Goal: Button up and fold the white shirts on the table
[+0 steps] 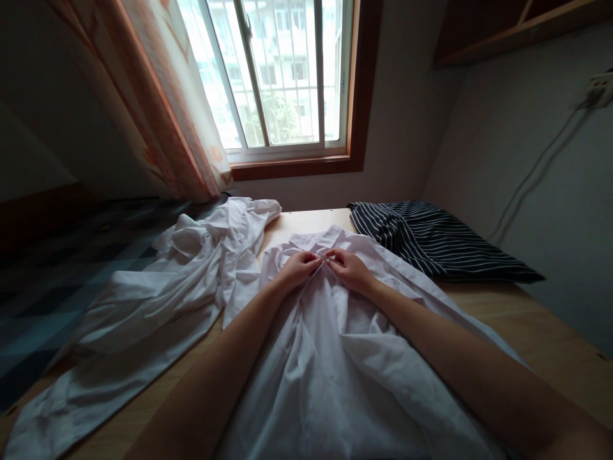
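Note:
A white collared shirt [316,370] lies spread out in front of me, its collar toward the window and its lower part reaching the bottom of the view. Just below the collar, my left hand [302,267] pinches the front edge of the shirt. Close beside it, my right hand [352,269] pinches the cloth too, the fingertips of both hands almost meeting. Whether a button is between them is too small to tell. Folds run down from the pinched spot.
Another white garment [191,281] lies crumpled on the left, partly over the wooden table [536,326]. A black striped cloth [431,243] rests at the back right. Beyond are a window [287,83] and a curtain [158,96]. A dark checked cover [57,275] spreads at far left.

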Demonstrator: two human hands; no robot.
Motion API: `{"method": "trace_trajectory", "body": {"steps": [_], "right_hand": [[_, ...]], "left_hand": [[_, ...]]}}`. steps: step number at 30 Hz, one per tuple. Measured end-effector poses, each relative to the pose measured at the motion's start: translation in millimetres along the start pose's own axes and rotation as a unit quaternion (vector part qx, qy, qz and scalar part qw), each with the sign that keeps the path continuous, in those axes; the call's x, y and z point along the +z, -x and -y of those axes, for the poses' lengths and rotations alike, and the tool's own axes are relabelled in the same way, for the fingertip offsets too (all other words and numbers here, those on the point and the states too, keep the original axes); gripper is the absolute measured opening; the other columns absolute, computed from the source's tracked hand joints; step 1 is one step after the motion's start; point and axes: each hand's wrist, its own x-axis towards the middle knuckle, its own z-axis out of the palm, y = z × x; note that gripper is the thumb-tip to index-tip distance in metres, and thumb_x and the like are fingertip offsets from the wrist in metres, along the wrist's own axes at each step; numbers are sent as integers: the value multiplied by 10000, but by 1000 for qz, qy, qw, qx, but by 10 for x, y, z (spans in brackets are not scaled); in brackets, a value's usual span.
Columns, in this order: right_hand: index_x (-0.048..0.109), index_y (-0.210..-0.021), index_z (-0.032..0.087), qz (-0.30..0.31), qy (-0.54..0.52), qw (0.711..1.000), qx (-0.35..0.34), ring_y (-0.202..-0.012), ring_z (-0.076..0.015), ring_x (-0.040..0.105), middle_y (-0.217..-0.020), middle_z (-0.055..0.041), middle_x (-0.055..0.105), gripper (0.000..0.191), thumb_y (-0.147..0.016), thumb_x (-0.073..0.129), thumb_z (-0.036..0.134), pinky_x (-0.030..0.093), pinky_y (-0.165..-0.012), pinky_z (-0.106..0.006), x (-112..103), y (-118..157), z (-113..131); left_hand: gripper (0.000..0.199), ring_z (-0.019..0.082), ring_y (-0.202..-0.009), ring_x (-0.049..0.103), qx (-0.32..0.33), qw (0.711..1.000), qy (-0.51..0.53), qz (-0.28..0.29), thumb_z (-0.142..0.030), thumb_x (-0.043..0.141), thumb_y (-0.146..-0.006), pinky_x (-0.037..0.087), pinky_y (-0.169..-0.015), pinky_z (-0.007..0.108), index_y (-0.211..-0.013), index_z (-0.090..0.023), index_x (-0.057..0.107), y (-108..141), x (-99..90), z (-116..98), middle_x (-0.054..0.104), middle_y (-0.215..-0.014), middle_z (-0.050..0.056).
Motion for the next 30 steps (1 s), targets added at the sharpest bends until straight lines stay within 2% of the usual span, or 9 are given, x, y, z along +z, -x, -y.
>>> {"method": "trace_trajectory", "body": {"steps": [4,8,11,14,17,22,25,30], "right_hand": [[670,-1072,173,11,16,1000,-20,-622,-144,546,-732,8,659,251,-870,568,284,371,-601,-255,-16,14,6],[645,-1080,190,24,-3,999,-43,-624,-148,544,-740,13,654,253,-878,569,322,379,-611,-262,-5,18,-18],[637,-1012,205,16,-65,997,-40,-730,-167,604,-813,-7,680,223,-926,499,358,433,-686,-270,16,-15,-49],[621,-917,207,24,-142,989,-8,-703,-164,615,-735,2,661,234,-949,424,329,467,-685,-269,33,-70,-78],[607,-871,207,44,-172,984,21,-610,-153,600,-638,22,639,159,-910,495,312,466,-619,-259,40,-118,-100],[634,-853,201,37,-177,982,43,-588,-158,627,-619,15,668,101,-819,648,295,443,-553,-240,70,-148,-135],[655,-799,193,23,-205,977,44,-629,-163,653,-656,-4,690,143,-780,707,324,480,-580,-247,98,-152,-147],[711,-805,176,17,-293,954,63,-751,-187,691,-798,-48,747,271,-694,778,414,553,-718,-301,115,-147,-134]], "left_hand": [[291,120,-567,496,4,1000,30,6,-432,666,-734,370,-548,241,-708,-142,666,-18,5,41,582,-603,-15],[301,121,-568,501,5,999,39,-7,-441,680,-711,375,-547,239,-697,-140,671,-45,16,83,601,-606,-7],[307,122,-564,501,10,999,35,-11,-447,678,-712,373,-536,237,-692,-141,673,-51,17,92,605,-596,-8],[327,123,-557,499,18,999,26,-3,-469,655,-727,368,-536,241,-694,-144,672,-46,15,85,600,-587,-11],[321,134,-585,529,27,1000,13,5,-458,628,-740,387,-566,248,-696,-144,678,-41,15,72,633,-623,5],[239,152,-630,576,24,1000,9,-6,-381,631,-731,426,-600,256,-716,-149,682,-32,24,48,678,-675,22],[215,159,-642,590,23,1000,7,-13,-365,642,-725,441,-607,259,-707,-153,675,-21,24,32,681,-678,23],[229,151,-619,564,21,1000,3,-14,-376,615,-733,420,-596,258,-693,-155,660,-14,5,15,653,-653,13]]}}
